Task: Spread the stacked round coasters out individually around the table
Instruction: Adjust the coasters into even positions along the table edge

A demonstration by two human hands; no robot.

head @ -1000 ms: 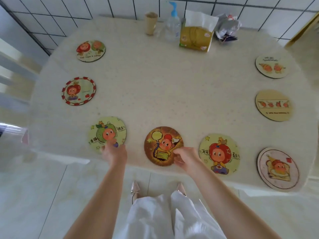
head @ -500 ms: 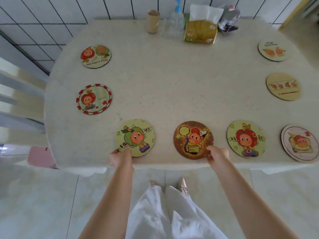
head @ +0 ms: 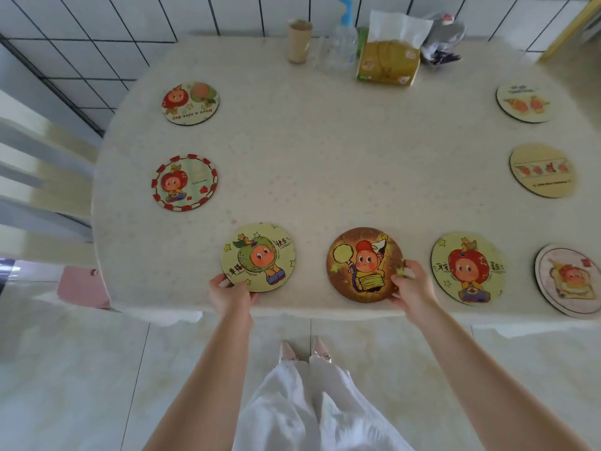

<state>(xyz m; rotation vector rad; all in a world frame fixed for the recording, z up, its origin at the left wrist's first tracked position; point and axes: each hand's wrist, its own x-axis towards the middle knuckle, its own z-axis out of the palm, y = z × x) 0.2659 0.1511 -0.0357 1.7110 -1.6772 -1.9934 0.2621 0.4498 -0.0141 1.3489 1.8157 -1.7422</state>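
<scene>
Several round cartoon coasters lie singly around the beige table (head: 325, 157). At the near edge my left hand (head: 229, 296) pinches the rim of the green-fruit coaster (head: 258, 257). My right hand (head: 409, 284) grips the right rim of the brown coaster (head: 362, 265). To its right lie a yellow coaster (head: 468, 268) and a toast coaster (head: 570, 281). Two pale coasters (head: 525, 102) (head: 541, 170) sit along the right side. On the left are a red-bordered coaster (head: 185, 182) and a two-fruit coaster (head: 190, 103).
At the far edge stand a paper cup (head: 299, 40), a pump bottle (head: 343, 37), a tissue pack (head: 388, 60) and a crumpled bag (head: 444, 37). A white chair (head: 39, 177) is at the left. Tiled wall behind, pale floor below.
The view has swung left and nearer, so the coasters appear shifted right. My hands have slid from on top of the two near coasters to their rims.
</scene>
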